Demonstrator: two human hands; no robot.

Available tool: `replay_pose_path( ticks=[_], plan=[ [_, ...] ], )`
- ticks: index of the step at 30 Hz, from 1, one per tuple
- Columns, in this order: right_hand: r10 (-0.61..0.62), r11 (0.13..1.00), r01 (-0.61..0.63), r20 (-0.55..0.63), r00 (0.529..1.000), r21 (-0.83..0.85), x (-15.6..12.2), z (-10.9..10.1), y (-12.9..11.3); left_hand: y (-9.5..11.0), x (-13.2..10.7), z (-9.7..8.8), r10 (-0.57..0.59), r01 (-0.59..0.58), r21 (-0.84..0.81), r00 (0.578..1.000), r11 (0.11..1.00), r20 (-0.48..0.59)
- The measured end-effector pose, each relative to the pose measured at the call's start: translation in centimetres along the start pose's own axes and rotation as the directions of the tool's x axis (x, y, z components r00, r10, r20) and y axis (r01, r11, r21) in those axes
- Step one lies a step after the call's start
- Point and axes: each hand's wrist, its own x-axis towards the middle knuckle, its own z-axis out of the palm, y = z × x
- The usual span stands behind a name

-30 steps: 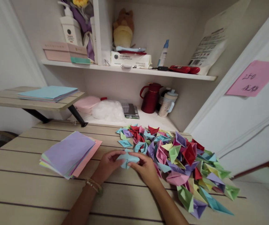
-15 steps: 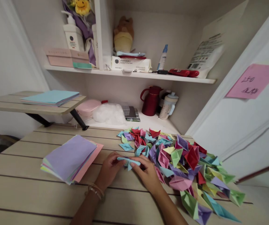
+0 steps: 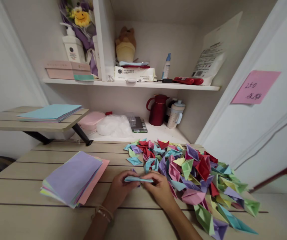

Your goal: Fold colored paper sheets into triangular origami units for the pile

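Note:
Between my two hands is a small folded piece of light blue paper (image 3: 139, 179), held level just above the table. My left hand (image 3: 123, 185) pinches its left end, with a bracelet at the wrist. The right end sits in the closed fingers of my right hand (image 3: 158, 187). Folded paper boats (image 3: 187, 168) in many colours lie heaped right of my hands and beyond them. A stack of coloured paper sheets (image 3: 73, 178), purple on top, lies to the left of my left hand.
A raised wooden shelf (image 3: 66, 124) at the left carries more paper sheets (image 3: 51, 112). Behind the table (image 3: 58, 221) stand a dark red jug (image 3: 157, 111), a pale cup (image 3: 175, 115) and a white plastic bag (image 3: 114, 125). A pink note (image 3: 257, 87) hangs on the right wall.
The blue paper, whose middle flap pointed down towards me, now shows as a narrow flat strip. Both hands stay pinched on its ends. The camera view has tilted up slightly.

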Motion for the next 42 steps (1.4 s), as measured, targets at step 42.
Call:
replay_pose_path(
  ticks=[42],
  plan=[
    [0.185,0.949,-0.196,0.066,0.981,0.247,-0.2,1.0,0.3,-1.2,0.2,0.4,0.024,-0.024,-0.019,1.0,1.0,0.01]
  ],
)
